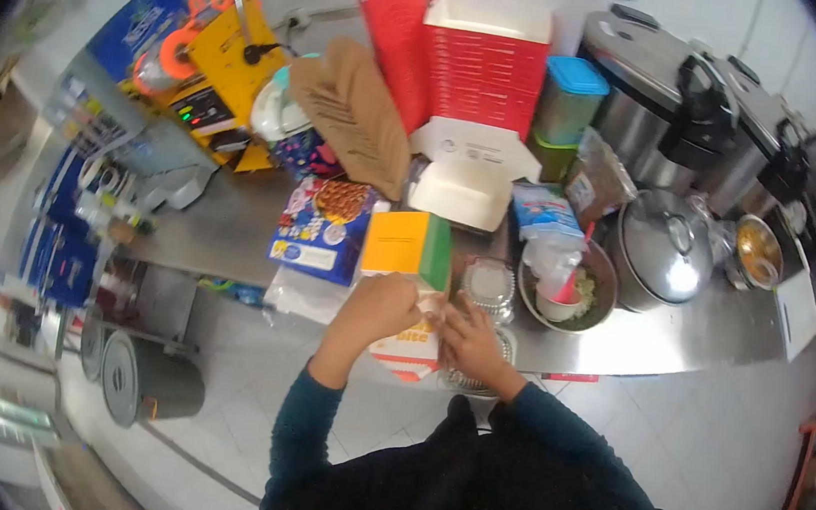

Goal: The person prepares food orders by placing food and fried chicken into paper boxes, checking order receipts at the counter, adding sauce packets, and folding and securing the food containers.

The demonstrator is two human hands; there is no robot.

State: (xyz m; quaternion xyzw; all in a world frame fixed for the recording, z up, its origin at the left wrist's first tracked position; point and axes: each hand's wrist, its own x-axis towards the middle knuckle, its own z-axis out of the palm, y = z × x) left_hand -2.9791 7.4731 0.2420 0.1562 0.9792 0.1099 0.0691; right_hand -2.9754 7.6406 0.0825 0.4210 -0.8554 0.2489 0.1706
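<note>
At the front edge of the counter stands a cardboard food box with a yellow and green panel point(404, 245) and a white and orange front point(407, 348) with the letters "bite". My left hand point(380, 310) is closed at the middle of this box, its knuckles up and fingertips mostly hidden. Against the box's right side, my right hand point(474, 341) rests with its fingers stretched out and apart. Clear plastic tubs point(488, 284) stand just beyond and under my right hand. Left of the box lies a blue printed food pack point(322, 230) on a clear plastic bag point(306, 294).
An open white-lined box point(457, 195) sits behind, below red stacked cartons point(484, 77). To the right are a metal bowl point(608, 290) with chopped greens and a pink-handled cup, a lidded pot point(665, 249) and large steel cookers point(640, 70). A yellow sealing machine point(224, 63) stands left.
</note>
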